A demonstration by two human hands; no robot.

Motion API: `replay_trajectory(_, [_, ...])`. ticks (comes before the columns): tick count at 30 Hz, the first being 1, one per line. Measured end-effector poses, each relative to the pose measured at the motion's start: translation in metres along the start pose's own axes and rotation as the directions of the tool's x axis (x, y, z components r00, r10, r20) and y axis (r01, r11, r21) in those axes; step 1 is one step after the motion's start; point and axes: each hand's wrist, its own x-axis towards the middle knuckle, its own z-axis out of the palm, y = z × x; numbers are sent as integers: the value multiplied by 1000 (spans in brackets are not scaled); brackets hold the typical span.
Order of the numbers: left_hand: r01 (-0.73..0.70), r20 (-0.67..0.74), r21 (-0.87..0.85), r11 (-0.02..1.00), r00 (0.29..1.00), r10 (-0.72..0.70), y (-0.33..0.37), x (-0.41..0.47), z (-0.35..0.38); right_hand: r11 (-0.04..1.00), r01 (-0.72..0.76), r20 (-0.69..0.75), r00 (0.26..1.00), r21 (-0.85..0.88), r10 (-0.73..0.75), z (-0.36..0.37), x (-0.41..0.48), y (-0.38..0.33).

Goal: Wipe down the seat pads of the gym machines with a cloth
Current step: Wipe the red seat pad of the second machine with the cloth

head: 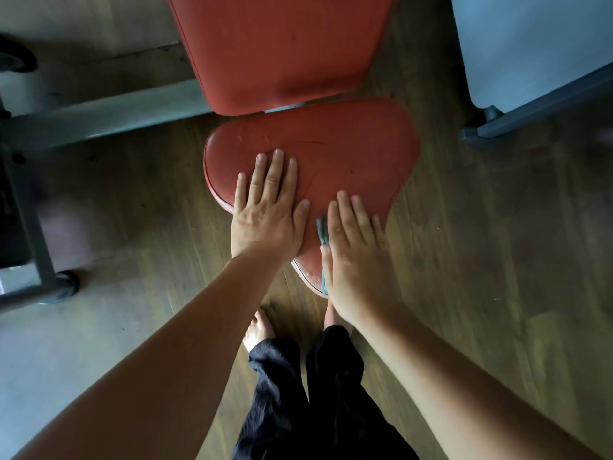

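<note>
A red, heart-shaped seat pad (pixel 351 151) fills the middle of the head view, narrowing toward me. My left hand (pixel 268 207) lies flat on its left half, fingers spread, holding nothing. My right hand (pixel 355 257) presses flat on the pad's near, narrow end. Under its palm is a grey-blue cloth (pixel 322 232); only a thin strip shows along the hand's left edge, the rest is hidden. A red back pad (pixel 282 44) rises just behind the seat.
A grey machine frame bar (pixel 99 117) runs at the left, with a dark frame and foot (pixel 43 260) lower left. A pale grey unit (pixel 537 51) stands at the upper right. The floor is wood. My bare feet (pixel 260 327) and dark trousers are below the seat.
</note>
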Motion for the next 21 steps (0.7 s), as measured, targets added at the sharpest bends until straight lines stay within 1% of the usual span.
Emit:
replay_trajectory(1, [1, -2, 1, 1000, 1000, -1, 0, 0, 0, 1000, 2, -15, 1000, 1, -2, 0, 17, 7])
replay_trajectory(2, [2, 0, 4, 1000, 1000, -2, 0, 0, 0, 999, -34, -24, 999, 4, 34, -2, 42, 13])
replay_trajectory(4, [1, -1, 11, 1000, 1000, -1, 0, 0, 1, 989, -145, -61, 987, 25, 147, -9, 91, 26])
replay_trajectory(6, [-4, 1, 15, 1000, 1000, 4, 0, 0, 1, 972, -227, -78, 970, 55, 231, -9, 100, 27])
replay_trajectory(7, [-7, 7, 15, 1000, 1000, 7, 0, -1, 0, 973, -225, -76, 971, 46, 228, -6, 85, 21])
replay_trajectory(10, [-3, 20, 23, 1000, 1000, 2, 0, 0, -1, 996, -91, -21, 996, 2, 91, 0, 14, 4])
replay_trajectory(12, [-6, 20, 12, 1000, 1000, 5, 0, 0, -2, 1000, -2, -8, 1000, 24, 2, 2, 2, 9])
replay_trajectory(14, [-4, 6, 13, 1000, 1000, 4, 0, 0, -1, 999, 39, -29, 999, 30, -38, 0, 31, 19])
replay_trajectory(18, [-2, -20, 21, 1000, 1000, 2, 2, -1, 0, 997, 72, -80, 994, 22, -70, -8, 126, 35])
replay_trajectory(21, [5, -19, 15, 1000, 1000, -5, 0, -1, -4, 987, 164, -37, 986, -3, -164, -18, 192, 34])
